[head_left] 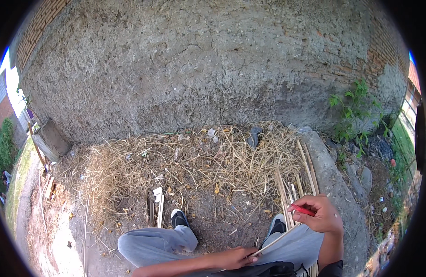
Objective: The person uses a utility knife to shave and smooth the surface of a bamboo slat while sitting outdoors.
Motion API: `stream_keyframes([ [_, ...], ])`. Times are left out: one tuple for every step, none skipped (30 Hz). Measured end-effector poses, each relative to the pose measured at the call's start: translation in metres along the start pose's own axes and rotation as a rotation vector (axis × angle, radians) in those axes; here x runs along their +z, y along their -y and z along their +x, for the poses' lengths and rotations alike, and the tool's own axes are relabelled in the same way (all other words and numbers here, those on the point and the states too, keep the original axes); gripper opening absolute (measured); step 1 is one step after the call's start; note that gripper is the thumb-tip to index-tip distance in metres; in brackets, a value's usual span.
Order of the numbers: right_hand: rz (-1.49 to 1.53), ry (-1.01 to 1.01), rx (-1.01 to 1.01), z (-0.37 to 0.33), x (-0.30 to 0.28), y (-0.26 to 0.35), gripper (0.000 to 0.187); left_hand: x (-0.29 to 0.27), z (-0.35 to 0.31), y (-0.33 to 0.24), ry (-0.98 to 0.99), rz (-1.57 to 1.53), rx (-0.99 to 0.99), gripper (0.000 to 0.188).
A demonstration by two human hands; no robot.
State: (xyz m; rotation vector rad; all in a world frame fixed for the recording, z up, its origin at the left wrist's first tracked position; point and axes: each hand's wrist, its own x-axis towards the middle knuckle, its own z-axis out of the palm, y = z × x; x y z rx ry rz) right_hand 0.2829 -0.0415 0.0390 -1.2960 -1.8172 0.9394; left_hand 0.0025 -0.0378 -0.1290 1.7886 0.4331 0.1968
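Observation:
My left hand (236, 257) lies low over my lap, its fingers closed around a thin pale wooden strip (275, 242). The strip slants up to the right across my right leg, its far end close below my right hand. My right hand (323, 215) is raised beside my right knee, fingers curled around a small red tool (303, 210). Its red body shows between thumb and fingers; the working end cannot be made out. Long wooden strips (282, 191) lie on the ground just beyond my right hand.
More strips (161, 208) lie beside my left shoe (180, 218). Dry straw (116, 175) covers the ground up to a rough grey wall (213, 69). A concrete edge (326, 161) runs along the right, with a leafy green plant (354, 108) and rubble past it. A dark scrap (254, 137) rests on the straw.

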Motion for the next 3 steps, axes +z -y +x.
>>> stream_keyframes([
  [-0.094,-0.069,-0.081,-0.006,-0.006,0.004,0.029,0.001,0.002,-0.006,0.096,0.066,-0.035,0.046],
  [-0.056,-0.114,-0.161,-0.01,-0.007,0.002,0.03,0.002,0.004,-0.012,0.191,0.133,-0.071,0.052],
  [-0.131,-0.079,-0.14,-0.014,-0.013,0.024,0.03,0.003,0.005,-0.013,0.196,0.135,-0.066,0.052],
])
